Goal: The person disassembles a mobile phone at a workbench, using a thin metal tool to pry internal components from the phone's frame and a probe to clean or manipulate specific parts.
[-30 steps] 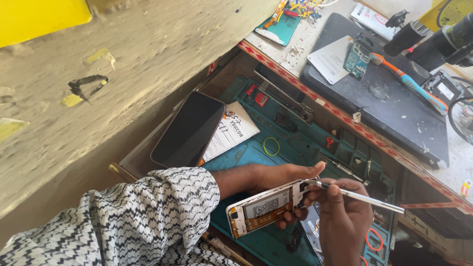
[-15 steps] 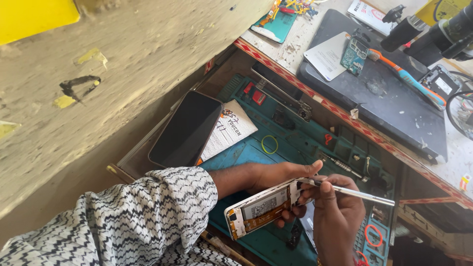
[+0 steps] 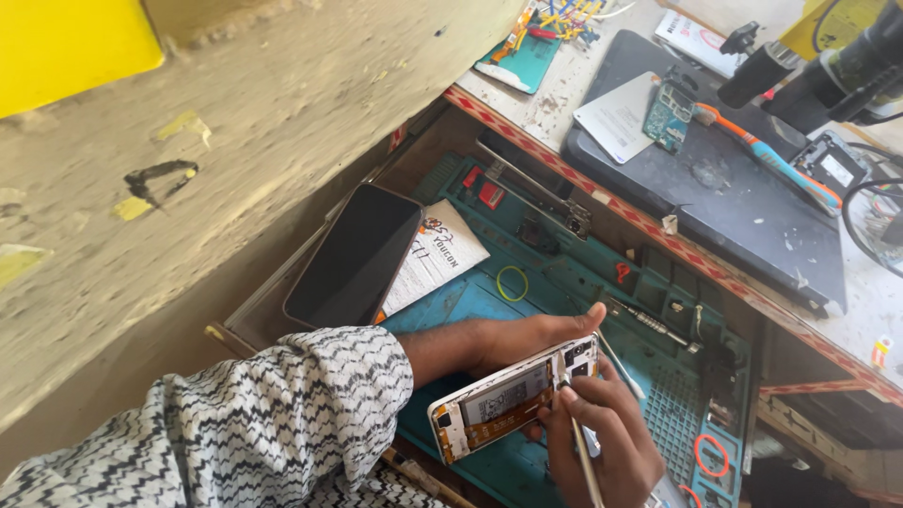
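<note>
The left hand grips an opened phone by its long edges, thumb over the top edge near the camera end, fingers wrapped underneath; the phone is held tilted above the teal mat, back cover off with battery and boards showing. The right hand is closed in a pinch on a thin tool, its tip touching the phone's upper end beside the thumb. The tool's shaft runs down towards the lower frame edge.

Both hands sit over the mat's near right part, close to the frame's bottom edge. To the left, a dark phone lies face up, just beside a white card. A yellow ring lies in open mat between card and hands. A red ring lies right of the right hand. Beyond the mat's far edge, the bench carries a dark pad with a toothbrush on it
</note>
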